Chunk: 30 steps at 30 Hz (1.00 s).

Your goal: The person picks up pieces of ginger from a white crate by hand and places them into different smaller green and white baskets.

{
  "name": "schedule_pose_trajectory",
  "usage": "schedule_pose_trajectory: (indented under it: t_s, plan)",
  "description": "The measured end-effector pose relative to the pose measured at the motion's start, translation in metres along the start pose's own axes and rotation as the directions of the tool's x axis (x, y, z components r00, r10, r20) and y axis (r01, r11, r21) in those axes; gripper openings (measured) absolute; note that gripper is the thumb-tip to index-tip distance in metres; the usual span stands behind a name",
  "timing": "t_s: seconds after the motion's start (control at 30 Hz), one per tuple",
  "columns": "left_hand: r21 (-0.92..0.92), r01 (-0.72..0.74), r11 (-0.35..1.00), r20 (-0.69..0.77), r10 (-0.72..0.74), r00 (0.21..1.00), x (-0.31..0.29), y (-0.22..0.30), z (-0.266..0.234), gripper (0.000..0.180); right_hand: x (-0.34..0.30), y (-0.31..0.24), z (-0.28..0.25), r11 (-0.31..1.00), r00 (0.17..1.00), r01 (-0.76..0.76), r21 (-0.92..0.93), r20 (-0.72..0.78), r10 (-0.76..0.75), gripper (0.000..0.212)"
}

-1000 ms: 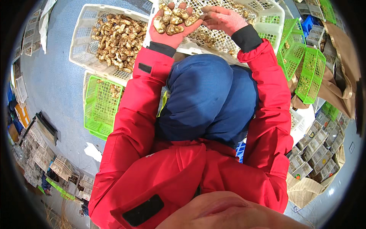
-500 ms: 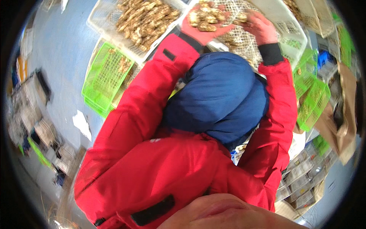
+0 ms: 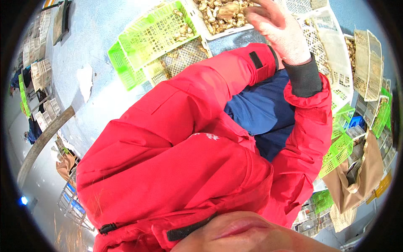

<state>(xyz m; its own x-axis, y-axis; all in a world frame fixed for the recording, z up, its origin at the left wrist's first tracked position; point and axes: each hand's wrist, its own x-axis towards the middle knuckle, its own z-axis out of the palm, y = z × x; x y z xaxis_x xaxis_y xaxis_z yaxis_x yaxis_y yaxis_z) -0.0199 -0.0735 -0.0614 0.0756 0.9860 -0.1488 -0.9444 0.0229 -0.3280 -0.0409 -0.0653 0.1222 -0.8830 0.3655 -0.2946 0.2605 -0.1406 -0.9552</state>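
My right hand (image 3: 285,35) reaches over the near right corner of a white crate (image 3: 228,32). Its fingers point up and left and look apart, with nothing seen in them. Beneath the fingertips, the crate holds many knobbly cream-and-brown pieces (image 3: 216,19) and one larger brown, blocky lump (image 3: 228,10). My left arm, in a red sleeve (image 3: 235,67), stretches toward the same spot. The left hand is almost wholly hidden behind my right hand and wrist, so its fingers and anything in them cannot be seen.
Left of the crate, a green mesh basket (image 3: 147,40) with a few pieces lies tilted. On the right stand a white mesh crate (image 3: 340,54), a cream basket (image 3: 369,67), green baskets (image 3: 338,155) and a brown bag (image 3: 357,172). White scrap (image 3: 85,82) lies on the blue floor (image 3: 103,54).
The view has turned, bringing the left-hand crate toward the middle. My right hand now crosses in front of my left, which earlier held a heap of pieces and is now hidden.
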Motion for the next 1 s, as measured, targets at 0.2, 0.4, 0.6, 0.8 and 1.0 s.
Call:
schedule_pose_trajectory:
  t_s: [0.2,0.4,0.6,0.8,1.0]
  plan:
    - [0.111,-0.063,0.992,-0.043,0.068,0.997,-0.007,0.034,0.013,0.034,-0.013,0.004,-0.080,0.996,0.976,0.085,-0.007,-0.202,-0.085,0.041]
    - [0.202,0.004,0.979,-0.087,0.014,0.996,0.000,0.082,0.028,0.034,-0.095,0.156,-0.279,1.000,0.877,-0.023,0.005,-0.480,0.022,0.031]
    - [0.287,0.060,0.956,-0.133,-0.023,0.991,0.003,0.086,0.047,0.030,-0.084,0.235,-0.242,0.791,0.802,-0.571,-0.219,-0.356,0.480,0.036]
    - [0.316,0.050,0.948,-0.170,0.004,0.985,0.015,0.074,0.051,0.028,-0.050,0.261,-0.225,0.339,0.878,-0.457,-0.822,-0.356,0.320,0.035]
    - [0.418,0.051,0.907,-0.161,0.018,0.987,0.025,0.067,0.050,0.029,-0.017,0.261,-0.201,0.368,0.984,-0.151,-0.918,-0.174,-0.032,0.037]
